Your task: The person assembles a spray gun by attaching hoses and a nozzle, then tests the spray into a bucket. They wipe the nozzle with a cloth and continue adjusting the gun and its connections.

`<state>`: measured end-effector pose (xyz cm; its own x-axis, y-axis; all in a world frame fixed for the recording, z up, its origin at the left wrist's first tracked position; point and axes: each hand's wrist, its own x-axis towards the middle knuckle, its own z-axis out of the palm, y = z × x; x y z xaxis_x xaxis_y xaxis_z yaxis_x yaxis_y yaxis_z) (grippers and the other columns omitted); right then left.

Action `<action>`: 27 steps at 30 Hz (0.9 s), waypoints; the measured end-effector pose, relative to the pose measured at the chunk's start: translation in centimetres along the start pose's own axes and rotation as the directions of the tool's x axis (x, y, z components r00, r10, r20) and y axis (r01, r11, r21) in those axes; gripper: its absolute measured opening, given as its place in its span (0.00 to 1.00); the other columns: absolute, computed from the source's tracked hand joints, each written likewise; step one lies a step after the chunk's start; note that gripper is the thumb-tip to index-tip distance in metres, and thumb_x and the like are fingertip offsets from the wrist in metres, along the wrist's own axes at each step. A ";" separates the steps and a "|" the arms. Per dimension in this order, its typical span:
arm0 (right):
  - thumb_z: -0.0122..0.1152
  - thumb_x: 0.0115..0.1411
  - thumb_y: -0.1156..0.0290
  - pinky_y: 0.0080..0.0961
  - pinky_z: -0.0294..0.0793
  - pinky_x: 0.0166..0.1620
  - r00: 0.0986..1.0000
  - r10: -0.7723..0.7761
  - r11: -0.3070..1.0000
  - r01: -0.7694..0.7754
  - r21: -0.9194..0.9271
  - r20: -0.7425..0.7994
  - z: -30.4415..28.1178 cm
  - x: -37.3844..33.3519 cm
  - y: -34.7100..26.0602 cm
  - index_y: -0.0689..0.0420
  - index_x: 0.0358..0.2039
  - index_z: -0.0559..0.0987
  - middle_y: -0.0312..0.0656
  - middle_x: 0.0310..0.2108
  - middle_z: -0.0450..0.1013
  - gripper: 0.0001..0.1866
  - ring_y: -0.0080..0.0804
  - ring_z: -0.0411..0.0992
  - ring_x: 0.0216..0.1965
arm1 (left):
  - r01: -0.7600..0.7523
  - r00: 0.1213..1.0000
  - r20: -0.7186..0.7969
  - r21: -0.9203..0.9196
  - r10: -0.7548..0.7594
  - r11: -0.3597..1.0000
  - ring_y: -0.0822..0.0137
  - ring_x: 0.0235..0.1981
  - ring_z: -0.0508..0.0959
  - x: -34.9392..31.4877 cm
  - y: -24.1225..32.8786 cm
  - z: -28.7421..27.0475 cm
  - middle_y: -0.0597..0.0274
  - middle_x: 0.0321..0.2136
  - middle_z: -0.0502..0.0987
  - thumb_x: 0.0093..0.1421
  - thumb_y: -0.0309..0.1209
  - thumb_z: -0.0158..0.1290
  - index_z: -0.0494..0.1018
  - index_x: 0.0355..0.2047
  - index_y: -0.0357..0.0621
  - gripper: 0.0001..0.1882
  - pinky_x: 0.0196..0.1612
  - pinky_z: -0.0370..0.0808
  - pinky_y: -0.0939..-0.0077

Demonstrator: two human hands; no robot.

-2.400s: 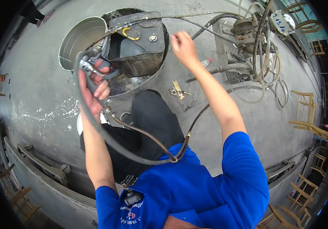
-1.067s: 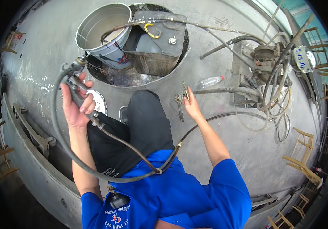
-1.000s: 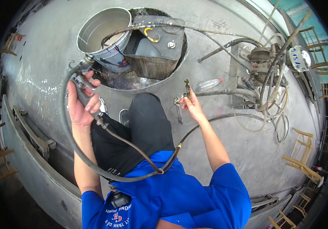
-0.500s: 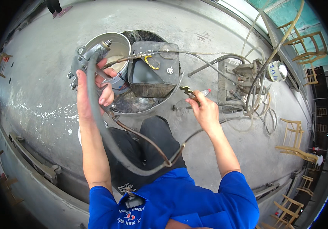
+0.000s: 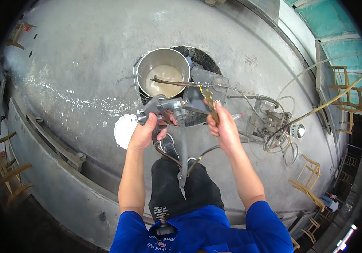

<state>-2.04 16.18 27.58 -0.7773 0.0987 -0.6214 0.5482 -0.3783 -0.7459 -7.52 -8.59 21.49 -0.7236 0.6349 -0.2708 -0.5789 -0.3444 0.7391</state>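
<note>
My left hand point(image 5: 151, 131) grips a metal spray gun point(image 5: 163, 110) by its handle, the gun's front end pointing right. From the gun a thick grey hose point(image 5: 182, 143) hangs down in front of my legs. A thinner brown hose point(image 5: 169, 155) also leads away from the handle. In my right hand point(image 5: 223, 126) is a flat brass-coloured wrench point(image 5: 211, 109), upright and just right of the gun's front end; a small gap seems to part them. A clear item with a red tip point(image 5: 238, 115) shows beside my right hand; whether it is held I cannot tell.
Ahead stands a metal bucket point(image 5: 141, 67) of pale liquid, a coated stick-like tube point(image 5: 170, 82) across it. Right of it is a grey tank point(image 5: 210, 76). A pump point(image 5: 273, 120) with coiled hoses sits farther right. A white round lid point(image 5: 125, 131) lies left. Wooden chair frames point(image 5: 307, 181) line the sides.
My left hand has brought the spray gun down and to the right, turning it sideways. The wrench in my right hand is now close to its front end. The view has shifted too.
</note>
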 end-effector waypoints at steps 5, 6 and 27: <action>0.44 0.71 0.50 0.13 0.47 0.20 0.996 0.082 0.996 -0.080 -0.050 0.046 5.2 -0.2 -3.0 0.52 0.55 0.74 0.26 0.20 0.58 0.23 0.12 0.50 0.17 | 0.047 0.997 -0.072 0.117 -0.039 0.992 0.76 0.16 0.66 0.0 2.8 2.4 0.56 0.35 0.78 0.60 0.65 0.44 0.71 0.50 0.36 0.40 0.19 0.61 0.83; 0.45 0.70 0.49 0.14 0.47 0.20 0.994 0.099 0.995 -0.098 -0.012 0.057 5.6 -0.3 -3.4 0.52 0.55 0.74 0.25 0.20 0.58 0.23 0.12 0.50 0.17 | 0.038 0.997 -0.073 0.124 -0.029 0.992 0.76 0.17 0.67 0.1 3.2 2.8 0.57 0.35 0.78 0.62 0.64 0.44 0.71 0.50 0.36 0.39 0.19 0.62 0.84; 0.45 0.70 0.47 0.14 0.46 0.19 0.997 0.021 0.998 -0.025 0.054 0.069 0.2 0.9 -4.9 0.52 0.47 0.74 0.23 0.20 0.56 0.21 0.11 0.49 0.17 | 0.105 0.984 -0.160 0.201 -0.073 0.974 0.78 0.17 0.67 4.5 3.0 8.9 0.57 0.32 0.79 0.65 0.59 0.45 0.70 0.53 0.37 0.35 0.18 0.63 0.84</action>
<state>-5.47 17.94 30.69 -0.7849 0.0272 -0.6190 0.5501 -0.4294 -0.7163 -9.19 -0.62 27.96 -0.7303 0.5392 -0.4194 -0.5641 -0.1298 0.8154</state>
